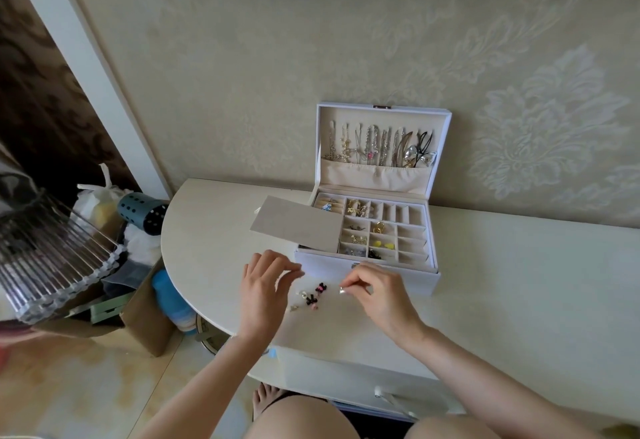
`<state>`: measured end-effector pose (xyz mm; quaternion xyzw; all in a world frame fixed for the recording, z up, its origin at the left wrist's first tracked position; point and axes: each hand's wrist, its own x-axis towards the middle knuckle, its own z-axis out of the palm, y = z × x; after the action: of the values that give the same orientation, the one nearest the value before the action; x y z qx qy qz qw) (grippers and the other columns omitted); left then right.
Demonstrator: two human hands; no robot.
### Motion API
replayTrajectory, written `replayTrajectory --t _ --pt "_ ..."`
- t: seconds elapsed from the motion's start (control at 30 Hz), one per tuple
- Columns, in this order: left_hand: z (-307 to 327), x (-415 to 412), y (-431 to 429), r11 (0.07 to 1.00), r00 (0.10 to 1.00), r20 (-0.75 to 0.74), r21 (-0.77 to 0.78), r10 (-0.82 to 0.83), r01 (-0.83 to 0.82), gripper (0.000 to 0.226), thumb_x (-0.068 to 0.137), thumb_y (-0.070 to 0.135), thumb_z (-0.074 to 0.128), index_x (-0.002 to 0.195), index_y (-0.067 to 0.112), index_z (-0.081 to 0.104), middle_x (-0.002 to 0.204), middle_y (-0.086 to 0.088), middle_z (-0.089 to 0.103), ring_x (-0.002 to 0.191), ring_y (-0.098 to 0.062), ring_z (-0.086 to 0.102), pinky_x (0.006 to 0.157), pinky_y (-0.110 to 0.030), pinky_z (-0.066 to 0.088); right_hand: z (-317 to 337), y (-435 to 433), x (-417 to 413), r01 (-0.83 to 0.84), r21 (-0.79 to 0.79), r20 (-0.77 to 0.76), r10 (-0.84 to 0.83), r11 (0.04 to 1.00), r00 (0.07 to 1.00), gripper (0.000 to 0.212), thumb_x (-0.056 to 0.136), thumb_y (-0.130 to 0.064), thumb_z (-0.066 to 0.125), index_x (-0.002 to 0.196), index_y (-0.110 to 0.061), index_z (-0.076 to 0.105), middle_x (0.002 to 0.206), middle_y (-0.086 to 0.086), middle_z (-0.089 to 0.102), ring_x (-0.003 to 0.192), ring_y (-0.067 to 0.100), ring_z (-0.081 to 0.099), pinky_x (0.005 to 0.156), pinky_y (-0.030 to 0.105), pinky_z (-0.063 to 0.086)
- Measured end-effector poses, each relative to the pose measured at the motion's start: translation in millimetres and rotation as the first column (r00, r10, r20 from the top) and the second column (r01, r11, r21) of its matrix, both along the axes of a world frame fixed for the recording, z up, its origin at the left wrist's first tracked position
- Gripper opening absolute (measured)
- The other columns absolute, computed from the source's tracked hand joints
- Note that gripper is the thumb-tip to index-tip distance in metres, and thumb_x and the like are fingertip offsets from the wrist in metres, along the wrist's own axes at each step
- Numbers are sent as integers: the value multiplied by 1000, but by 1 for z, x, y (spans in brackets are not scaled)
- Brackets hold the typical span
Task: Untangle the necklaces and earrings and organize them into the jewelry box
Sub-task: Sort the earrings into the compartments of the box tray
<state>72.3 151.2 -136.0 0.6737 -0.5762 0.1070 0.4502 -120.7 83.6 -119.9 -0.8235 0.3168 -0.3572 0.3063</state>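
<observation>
Far on my left sat a clear ribbed tray [52,265], and next to it a cardboard box [145,320] on the floor with a blue-green holder [142,213] full of little holes behind it. Then came the white surface [207,230] with its round edge. My left hand [265,293] hung just over it with the fingers bent and the thumb close to the fingertips. I could not tell if anything tiny was between them. Just beside that hand, a small bunch of loose earrings [313,296] lay on the surface, some black and some pink. A flat beige pad [296,225] rested on the left part of the jewelry box [415,281] and stuck out past its side. The box stood open against the wall [485,57]. Its little spaces held gold bits, yellow bits and dark bits, and the spaces on the right side looked bare. My right hand [377,296] was in front of the box, near its front wall, and it pinched a small silver earring [343,290] between the thumb and first finger, just above the surface. Up in the raised lid, the necklaces [374,147] hung in a neat row, with their ends tucked into a cloth pocket.
</observation>
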Motion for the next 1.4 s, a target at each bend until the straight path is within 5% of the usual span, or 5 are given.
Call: replayTrajectory --t 0.43,0.6,0.97,1.17,1.4 --pt "71 -100 -130 918 951 141 333 -275 215 13 84 30 63 88 21 72 86 3 72 91 -23 56 79 -32 30 35 -97 -60 580 65 3 -581 812 814 11 75 1 70 80 -7 76 79 8 74 76 20 67 69 13 46" --pt "71 -101 -143 875 942 194 457 -274 160 23 91 31 56 111 26 65 106 4 69 105 -19 52 86 -33 31 42 -106 -57 560 55 -128 -551 827 825 15 80 -4 66 87 -11 76 87 4 75 84 18 67 78 28 51" --pt "45 -21 -49 995 993 -105 -87 -52 43 23 89 33 50 86 10 54 78 6 51 70 -6 39 67 -20 31 49 -22 -6 107 -28 -221 -110 994 969 12 87 -23 64 96 -23 72 78 -10 72 55 -4 58 62 20 47" --pt "19 8 -10 982 987 -150 186 52 -24 27 91 42 47 77 19 46 67 15 45 65 -18 43 65 -32 33 22 -3 36 -89 -14 -526 68 996 848 31 95 -22 45 119 -30 63 116 -7 68 108 18 61 88 27 44" --pt "1 26 2 869 996 -82 492 -20 58 16 76 38 71 73 26 60 76 18 56 76 -13 50 69 -27 26 16 3 58 -107 45 -576 114 993 809 20 91 -28 52 106 -22 64 81 -1 74 91 16 65 78 29 49"
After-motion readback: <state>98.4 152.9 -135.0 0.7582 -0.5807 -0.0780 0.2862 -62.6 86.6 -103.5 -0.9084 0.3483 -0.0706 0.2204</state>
